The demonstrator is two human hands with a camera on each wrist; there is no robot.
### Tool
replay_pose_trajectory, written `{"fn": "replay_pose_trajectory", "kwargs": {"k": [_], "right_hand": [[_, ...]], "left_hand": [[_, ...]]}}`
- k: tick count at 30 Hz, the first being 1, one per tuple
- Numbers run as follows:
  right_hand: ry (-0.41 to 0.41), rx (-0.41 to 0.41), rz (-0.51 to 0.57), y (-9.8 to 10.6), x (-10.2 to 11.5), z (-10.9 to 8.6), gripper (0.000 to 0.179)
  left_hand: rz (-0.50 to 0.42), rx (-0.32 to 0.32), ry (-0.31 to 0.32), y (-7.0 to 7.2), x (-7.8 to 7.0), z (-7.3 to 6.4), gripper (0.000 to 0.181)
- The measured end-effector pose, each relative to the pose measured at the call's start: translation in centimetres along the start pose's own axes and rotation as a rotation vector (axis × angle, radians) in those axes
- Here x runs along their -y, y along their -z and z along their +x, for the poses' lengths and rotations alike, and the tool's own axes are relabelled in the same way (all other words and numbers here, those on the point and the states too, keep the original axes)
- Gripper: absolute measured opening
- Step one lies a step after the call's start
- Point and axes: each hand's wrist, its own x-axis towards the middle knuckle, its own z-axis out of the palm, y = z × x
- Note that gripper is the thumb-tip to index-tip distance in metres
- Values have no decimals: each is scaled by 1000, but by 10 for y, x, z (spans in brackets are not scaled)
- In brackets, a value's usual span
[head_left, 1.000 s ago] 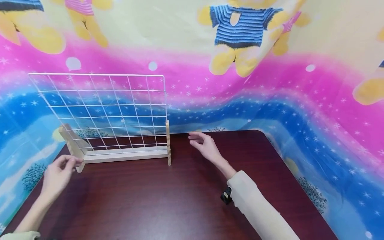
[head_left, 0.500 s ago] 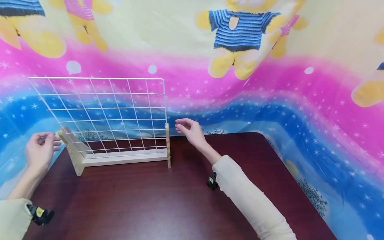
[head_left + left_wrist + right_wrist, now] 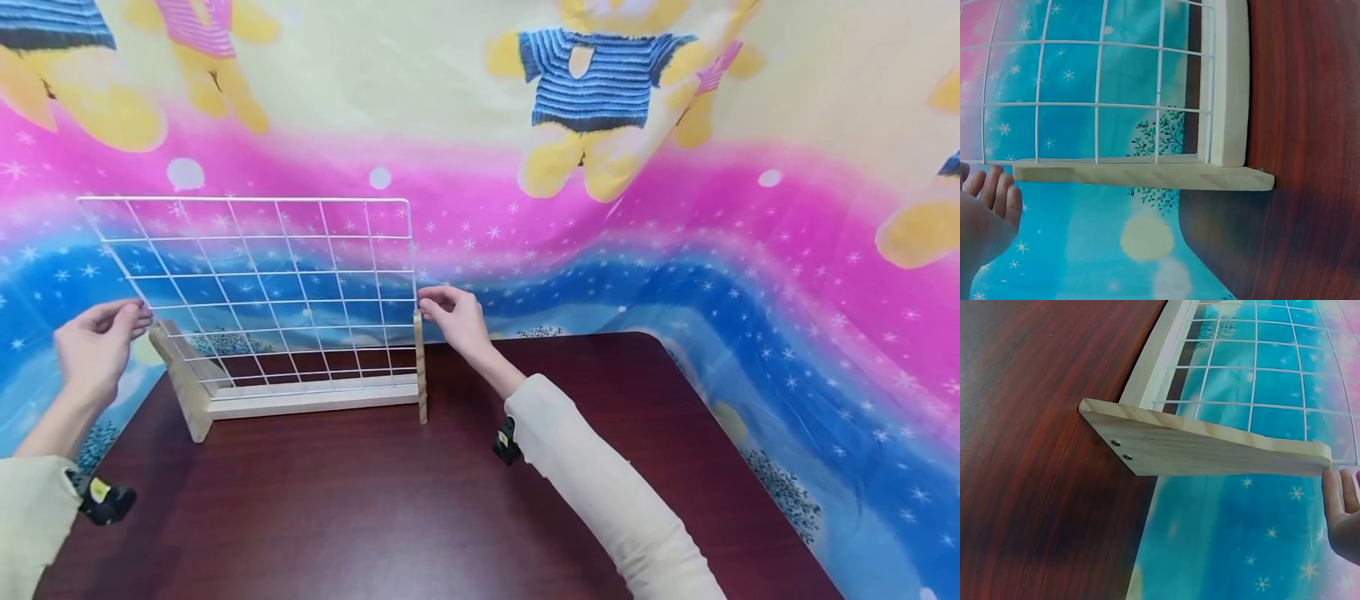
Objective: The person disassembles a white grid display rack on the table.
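A white wire grid panel [image 3: 277, 275] stands upright between two wooden side supports joined by a pale crossbar [image 3: 315, 398]. My left hand [image 3: 96, 346] is at the panel's left edge, its thumb and fingers pinching the side wire just above the left support [image 3: 182, 379]. On the opposite edge, my right hand [image 3: 459, 321] pinches the wire above the right support [image 3: 422, 367]. In the left wrist view the curled fingers [image 3: 1007, 195] meet the outer wire. Seen from the right wrist, fingertips [image 3: 1330, 478] reach the support's upper end; that thumb is hidden.
The stand rests toward the back left of a dark reddish-brown table [image 3: 360, 500]. A patterned cloth [image 3: 675, 200] with bears and snowflakes hangs close behind and along the right side. Two screw heads show on the right support in the right wrist view.
Both hands have come up and in to the panel's side edges. The left rose from beside the stand's foot; the right moved left from over the table. Each now pinches the side wire.
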Motion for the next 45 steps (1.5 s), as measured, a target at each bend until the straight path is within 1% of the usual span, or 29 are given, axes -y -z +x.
{"fn": "replay_pose_trajectory", "kwargs": {"k": [3, 5, 8, 9, 14, 19, 22, 26, 29, 32, 36, 42, 45], "right_hand": [[-17, -20, -22, -1, 1, 3, 20], [-35, -33, -36, -2, 1, 5, 19], [-61, -48, -33, -4, 0, 8, 21], [-65, -50, -26, -4, 0, 9, 21], [-51, -70, 6, -7, -3, 13, 22], [-28, -110, -8, -10, -4, 14, 21], [-6, -111, -33, -11, -2, 14, 17], [1, -111, -55, -13, 0, 15, 13], [-19, -115, -38, -15, 0, 15, 15], [-30, -112, 5, -16, 1, 15, 16], [-22, -99, 49, -17, 2, 16, 17], [-23, -89, 60, -19, 1, 15, 15], [-17, -88, 59, -20, 0, 16, 14]], "left_hand": [[-119, 44, 26, -1, -2, 5, 12], [-171, 71, 37, -2, -2, 7, 11], [-212, 88, 48, -2, 0, 8, 13], [-208, 88, 51, -2, 1, 9, 13], [-99, 98, 75, -3, 3, 12, 17], [12, 127, 87, -2, 2, 17, 16], [139, 132, 74, -2, 1, 18, 21], [342, 116, 68, -4, 0, 19, 34], [412, 100, 75, -5, 0, 19, 42], [429, 95, 58, -4, 1, 18, 42], [433, 95, 5, -2, 1, 16, 33], [438, 113, -71, -1, -1, 12, 23], [427, 118, -99, -1, 0, 11, 22]]}}
